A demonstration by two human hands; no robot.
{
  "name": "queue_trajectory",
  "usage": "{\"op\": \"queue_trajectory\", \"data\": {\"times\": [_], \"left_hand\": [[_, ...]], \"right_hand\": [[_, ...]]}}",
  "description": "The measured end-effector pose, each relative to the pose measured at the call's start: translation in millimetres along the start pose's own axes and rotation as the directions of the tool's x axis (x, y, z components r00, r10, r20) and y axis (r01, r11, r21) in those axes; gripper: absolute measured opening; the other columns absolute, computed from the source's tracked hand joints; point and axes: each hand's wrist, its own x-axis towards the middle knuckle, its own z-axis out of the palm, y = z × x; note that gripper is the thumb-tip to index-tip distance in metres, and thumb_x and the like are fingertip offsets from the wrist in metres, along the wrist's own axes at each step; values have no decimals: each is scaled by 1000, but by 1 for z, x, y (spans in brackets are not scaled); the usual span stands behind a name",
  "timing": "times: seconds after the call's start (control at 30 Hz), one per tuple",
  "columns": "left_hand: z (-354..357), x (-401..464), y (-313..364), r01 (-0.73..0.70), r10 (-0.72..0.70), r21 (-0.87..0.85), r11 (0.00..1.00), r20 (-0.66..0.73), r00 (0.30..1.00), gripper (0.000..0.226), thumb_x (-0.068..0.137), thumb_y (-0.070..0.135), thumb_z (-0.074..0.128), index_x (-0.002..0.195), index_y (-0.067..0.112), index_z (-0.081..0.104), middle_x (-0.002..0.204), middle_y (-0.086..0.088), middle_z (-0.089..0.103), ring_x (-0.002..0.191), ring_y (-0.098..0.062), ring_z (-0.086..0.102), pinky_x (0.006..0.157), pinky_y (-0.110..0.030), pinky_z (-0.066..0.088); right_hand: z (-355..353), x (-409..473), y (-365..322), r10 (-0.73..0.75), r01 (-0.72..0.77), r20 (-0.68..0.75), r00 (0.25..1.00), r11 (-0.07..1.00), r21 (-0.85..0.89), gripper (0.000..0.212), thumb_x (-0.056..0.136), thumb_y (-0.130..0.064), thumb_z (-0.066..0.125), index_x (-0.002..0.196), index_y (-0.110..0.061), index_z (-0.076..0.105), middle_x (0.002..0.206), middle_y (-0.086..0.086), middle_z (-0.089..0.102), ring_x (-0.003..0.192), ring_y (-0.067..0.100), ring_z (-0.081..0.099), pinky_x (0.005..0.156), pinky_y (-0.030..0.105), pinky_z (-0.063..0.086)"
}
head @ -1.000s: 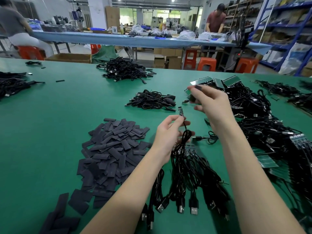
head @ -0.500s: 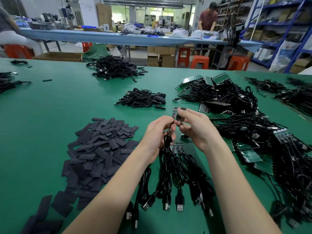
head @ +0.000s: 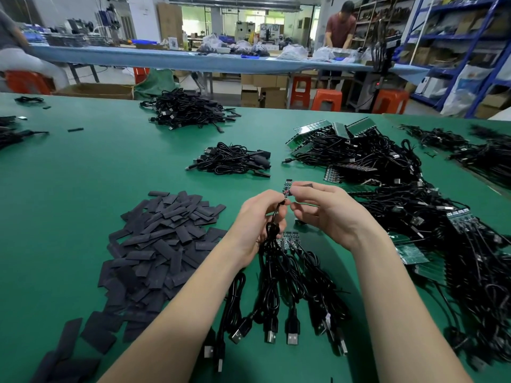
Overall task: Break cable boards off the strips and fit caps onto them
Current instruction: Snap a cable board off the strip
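- We hold the cable board (head: 287, 187) above the middle of the green table (head: 83, 172), between our two hands; its upper end stands clear of the fingertips.
- The board is a small, narrow strip, upright and slightly tilted, with a black cable (head: 272, 225) running down from its lower end.
- Our left hand (head: 257, 225) is curled round the cable just below the board, fingers pointing up and inward.
- Our right hand (head: 329, 214) pinches the board from the right side; a small black cap (head: 306, 185) shows at its fingertips, touching the board or just beside it, we cannot tell which.
- Both forearms reach in from the near edge of the table and meet at the board.
- Directly below the hands lies a bundle of cables (head: 287, 288) with USB plugs toward the near edge.
- A pile of black caps (head: 154, 244) lies to the left of the hands.
- A tangle of cables and green board strips (head: 409, 252) fills the right side of the table.
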Motion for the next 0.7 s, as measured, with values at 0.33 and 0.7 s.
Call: {"op": "queue_trajectory", "data": {"times": [0.33,0.7], "left_hand": [[3,-4,3,2,-3,20,1000,14,1000,21,99,19,46,79,15,54,64,2,46,47,-14,41,45,-22,35],[2,-7,7,70,-60,-80,994,126,990,24,101,24,43,81,13,51,57,7,40,46,-9,37,45,-21,29]], "right_hand": [[7,-2,6,-187,182,-36,982,978,-104,12,78,-16,84,85,-12,76,75,3,71,71,14,66,67,19,53],[1,-3,5,-148,165,-101,984,966,197,20,71,-28,82,83,-13,79,82,1,74,62,6,64,61,14,54]]}}
